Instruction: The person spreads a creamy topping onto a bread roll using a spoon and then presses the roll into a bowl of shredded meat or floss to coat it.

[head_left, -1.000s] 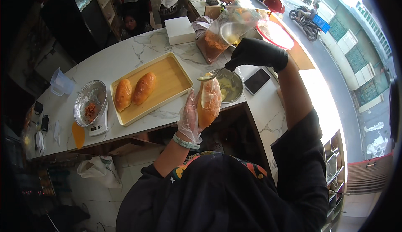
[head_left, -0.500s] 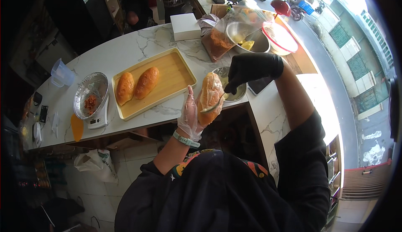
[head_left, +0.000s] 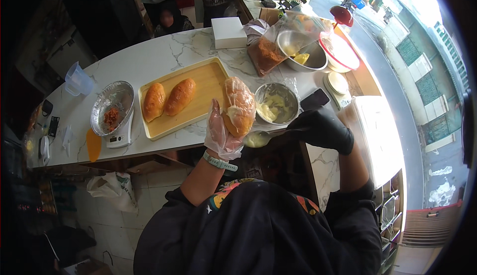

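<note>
My left hand (head_left: 222, 135), in a clear plastic glove, cradles an oval golden bread bun (head_left: 241, 107) upright over the counter's near edge. Pale cream is smeared on the bun's surface. My right hand (head_left: 325, 130), black-gloved, is closed around the handle of a spoon (head_left: 257, 139). Its bowl carries creamy yellow spread and sits just below the bun. A metal bowl (head_left: 277, 118) with more of this spread stands beyond the spoon, right of the bun. Two more buns, one left (head_left: 154, 102) and one right (head_left: 180, 97), lie on a wooden-coloured tray (head_left: 208, 76) left of my hands.
At left, a foil tin (head_left: 119, 96) with orange-brown shreds rests on a white scale (head_left: 119, 137), near an orange scraper (head_left: 93, 146) and a plastic jug (head_left: 78, 80). Behind stand a bag of brown floss (head_left: 266, 54), a larger bowl (head_left: 315, 62) and a red-rimmed tub (head_left: 348, 59). A phone (head_left: 315, 100) lies right.
My right hand has drawn back from the bun toward the lower right, bringing the spoon below the bun. The bun has shifted slightly left and up in my left hand.
</note>
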A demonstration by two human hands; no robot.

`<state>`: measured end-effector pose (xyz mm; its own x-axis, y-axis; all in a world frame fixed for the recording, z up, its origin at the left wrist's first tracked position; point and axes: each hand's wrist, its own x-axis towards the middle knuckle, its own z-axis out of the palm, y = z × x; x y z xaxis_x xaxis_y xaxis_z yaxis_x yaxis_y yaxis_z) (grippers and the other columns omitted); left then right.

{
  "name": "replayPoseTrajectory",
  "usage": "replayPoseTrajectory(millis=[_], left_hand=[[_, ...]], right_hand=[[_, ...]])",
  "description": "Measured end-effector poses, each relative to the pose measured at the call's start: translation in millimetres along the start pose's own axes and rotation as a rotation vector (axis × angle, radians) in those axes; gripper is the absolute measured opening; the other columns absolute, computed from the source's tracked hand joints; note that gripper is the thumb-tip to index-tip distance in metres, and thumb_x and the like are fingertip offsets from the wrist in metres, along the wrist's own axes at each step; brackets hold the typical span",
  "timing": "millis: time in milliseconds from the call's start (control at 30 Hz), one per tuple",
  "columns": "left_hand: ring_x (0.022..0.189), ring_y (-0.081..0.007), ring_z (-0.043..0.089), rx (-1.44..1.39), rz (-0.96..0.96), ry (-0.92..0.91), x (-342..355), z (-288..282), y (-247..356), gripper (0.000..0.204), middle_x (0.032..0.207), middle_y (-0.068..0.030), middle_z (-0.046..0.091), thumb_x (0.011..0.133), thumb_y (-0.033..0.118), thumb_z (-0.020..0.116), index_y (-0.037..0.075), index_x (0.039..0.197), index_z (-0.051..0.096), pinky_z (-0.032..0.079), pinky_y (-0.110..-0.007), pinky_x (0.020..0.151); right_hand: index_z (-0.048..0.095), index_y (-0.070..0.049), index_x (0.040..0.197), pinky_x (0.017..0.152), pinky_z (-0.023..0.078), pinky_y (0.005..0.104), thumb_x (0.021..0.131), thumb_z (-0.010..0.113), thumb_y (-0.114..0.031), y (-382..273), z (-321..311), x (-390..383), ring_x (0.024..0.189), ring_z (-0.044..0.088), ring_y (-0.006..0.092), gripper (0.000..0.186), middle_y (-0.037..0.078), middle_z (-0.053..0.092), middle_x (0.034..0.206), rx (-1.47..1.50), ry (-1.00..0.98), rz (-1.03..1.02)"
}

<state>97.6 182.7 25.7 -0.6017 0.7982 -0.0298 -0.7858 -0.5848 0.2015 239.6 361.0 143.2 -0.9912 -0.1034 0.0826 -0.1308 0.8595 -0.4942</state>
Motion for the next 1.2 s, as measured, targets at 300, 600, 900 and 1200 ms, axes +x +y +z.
replayPoseTrajectory(millis=[300, 600, 900, 1200], left_hand=[[0.1, -0.0191, 0.058, -0.029, 0.237, 0.03, 7.9, 20.0, 8.7, 0.039, 0.11, -0.0042, 0.057, 0.093, 0.04, 0.042, 0.012, 0.119, 0.048, 0.05, -0.035, 0.085], [0.104, -0.0203, 0.055, -0.008, 0.547, 0.089, 0.7, 45.9, 4.2, 0.051, 0.118, -0.0058, 0.051, 0.091, 0.049, 0.04, 0.015, 0.128, 0.042, 0.047, -0.037, 0.087], [0.091, -0.0182, 0.056, -0.042, 0.551, 0.031, 5.0, 45.3, 2.7, 0.056, 0.099, -0.0036, 0.053, 0.086, 0.059, 0.042, 0.014, 0.119, 0.047, 0.047, -0.035, 0.082], [0.101, -0.0188, 0.055, -0.016, 0.617, 0.12, 3.7, 42.1, 10.3, 0.061, 0.112, -0.0053, 0.051, 0.09, 0.057, 0.035, 0.013, 0.131, 0.039, 0.046, -0.036, 0.089]], right_hand=[[0.07, -0.006, 0.083, 0.058, 0.05, 0.033, 0.078, 0.069, -0.027, -11.3, 20.9, 22.6, 0.065, 0.063, 0.0292, 0.022, 0.013, 0.066, 0.076, 0.009, 0.329, 0.101], [0.07, -0.008, 0.076, 0.055, 0.05, 0.0341, 0.074, 0.069, -0.028, -95.7, -33.5, 52.9, 0.058, 0.063, 0.0262, 0.02, 0.01, 0.064, 0.064, -0.324, 0.42, -0.035], [0.066, -0.005, 0.07, 0.06, 0.051, 0.0366, 0.068, 0.066, -0.026, -151.0, -50.9, 136.6, 0.066, 0.064, 0.0271, 0.021, 0.011, 0.063, 0.067, -0.81, 0.141, -0.294], [0.064, -0.003, 0.071, 0.067, 0.052, 0.0362, 0.067, 0.065, -0.023, -179.7, -48.9, 173.8, 0.072, 0.065, 0.0266, 0.02, 0.014, 0.064, 0.07, -0.891, -0.384, -0.266]])
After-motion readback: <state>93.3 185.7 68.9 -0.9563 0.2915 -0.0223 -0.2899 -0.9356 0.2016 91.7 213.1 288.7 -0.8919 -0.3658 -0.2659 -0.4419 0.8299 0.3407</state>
